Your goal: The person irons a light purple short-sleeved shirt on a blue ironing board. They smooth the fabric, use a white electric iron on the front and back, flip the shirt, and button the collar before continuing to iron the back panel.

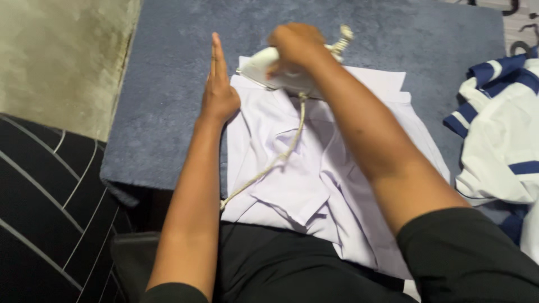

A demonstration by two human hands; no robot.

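A white shirt (314,185) lies spread on a blue-grey padded surface (168,101). My right hand (295,42) grips the handle of a white clothes iron (264,70) that rests on the shirt's far left part. A pale braided cord (281,154) runs from the iron back across the shirt toward me. My left hand (218,90) lies flat with straight fingers, pressing the shirt's left edge next to the iron.
A white garment with dark blue stripes (499,134) is heaped at the right. A beige carpet (62,56) lies at the upper left, and a black mat with thin white lines (45,213) at the lower left. My black clothing (281,269) fills the bottom.
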